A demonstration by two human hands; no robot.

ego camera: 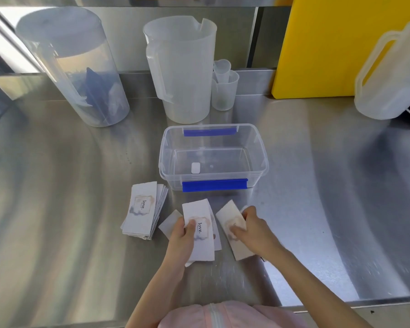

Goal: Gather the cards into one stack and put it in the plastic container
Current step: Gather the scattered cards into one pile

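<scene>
White cards printed "love." lie on the steel counter in front of a clear plastic container (258, 159) with blue clips, which is open and holds only a small white tag. A fanned pile of cards (141, 209) rests to the left of my hands. My left hand (182, 240) grips a few cards (199, 214) by their near left edge, thumb on top. My right hand (251, 228) presses on and grips another card (227, 214) lying tilted beside them. A further card (169, 223) peeks out under the left hand's cards.
Behind the container stand a large frosted measuring jug (182, 72), nested small beakers (223, 88) and a lidded clear pitcher (74, 67). A yellow board (329, 43) leans at the back right beside a white jug (388, 74). The counter's front edge is near my body.
</scene>
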